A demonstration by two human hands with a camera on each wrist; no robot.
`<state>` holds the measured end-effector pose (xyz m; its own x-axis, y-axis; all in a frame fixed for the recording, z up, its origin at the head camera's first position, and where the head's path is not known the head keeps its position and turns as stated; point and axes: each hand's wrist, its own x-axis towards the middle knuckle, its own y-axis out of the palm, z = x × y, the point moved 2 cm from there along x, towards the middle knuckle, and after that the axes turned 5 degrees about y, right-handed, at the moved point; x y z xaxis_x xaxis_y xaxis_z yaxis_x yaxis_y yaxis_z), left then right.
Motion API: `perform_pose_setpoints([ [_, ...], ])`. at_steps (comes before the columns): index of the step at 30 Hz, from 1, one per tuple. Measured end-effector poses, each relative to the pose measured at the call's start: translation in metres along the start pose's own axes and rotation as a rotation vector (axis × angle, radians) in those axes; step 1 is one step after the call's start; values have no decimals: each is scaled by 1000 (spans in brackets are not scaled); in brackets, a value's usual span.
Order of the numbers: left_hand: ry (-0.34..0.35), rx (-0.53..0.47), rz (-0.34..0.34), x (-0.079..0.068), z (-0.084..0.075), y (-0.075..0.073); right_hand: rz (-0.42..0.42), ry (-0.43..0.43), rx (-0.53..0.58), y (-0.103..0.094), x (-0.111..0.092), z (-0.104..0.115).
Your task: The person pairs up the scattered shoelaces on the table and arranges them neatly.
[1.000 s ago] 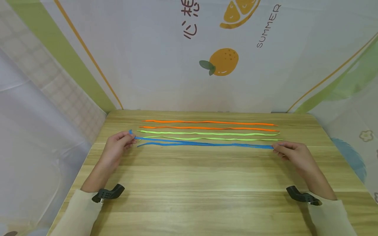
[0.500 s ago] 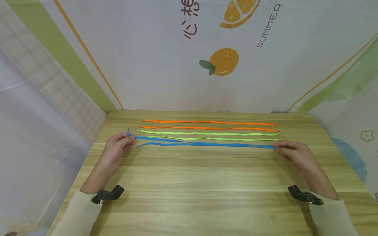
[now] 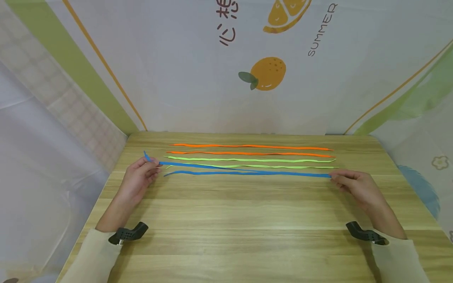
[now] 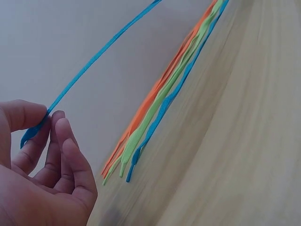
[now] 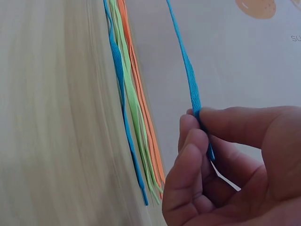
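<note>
Between thumb and fingers, my left hand (image 3: 136,181) pinches one end of a flat blue shoelace (image 4: 89,65), and its short tip pokes out past the fingers. My right hand (image 3: 355,188) pinches the same lace near its other end, where the tip shows below the thumb in the right wrist view. The lace is stretched nearly straight, raised off the table. Beneath it lies a second blue shoelace (image 4: 165,104), slightly wavy; in the head view the two overlap toward the right. Just behind lie two light green shoelaces (image 5: 133,104) and two orange shoelaces (image 3: 247,146), roughly parallel.
A wood-grain table (image 3: 226,228) carries the laces near its back edge. A white printed curtain (image 3: 198,90) hangs right behind that edge, with more cloth at both sides. Dark wrist cameras sit at both sleeves.
My left hand has shifted slightly left and up, and my right hand slightly right. The held lace is tauter and its left part stands farther from the lying blue lace.
</note>
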<state>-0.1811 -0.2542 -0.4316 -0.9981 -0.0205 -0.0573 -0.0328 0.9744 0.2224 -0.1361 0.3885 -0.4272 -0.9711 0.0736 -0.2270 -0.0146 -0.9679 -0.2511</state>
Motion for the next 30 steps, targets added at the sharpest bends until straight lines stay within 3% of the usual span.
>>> perform_pose_setpoints([
  [11, 0, -16, -16, -2, 4, -6, -53, 23, -151, -6, 0, -4],
  [19, -4, 42, -27, -2, 6, -11, -84, 33, -158, -13, 5, -7],
  [21, 2, 108, -35, -3, 7, -12, -86, 33, -145, -15, 6, -7],
  [25, 37, 371, -34, -5, 9, -13, -94, 32, -112, -20, 8, -9],
  [30, 83, 647, 2, -9, 8, -11, -112, 31, -181, -25, 9, -12],
])
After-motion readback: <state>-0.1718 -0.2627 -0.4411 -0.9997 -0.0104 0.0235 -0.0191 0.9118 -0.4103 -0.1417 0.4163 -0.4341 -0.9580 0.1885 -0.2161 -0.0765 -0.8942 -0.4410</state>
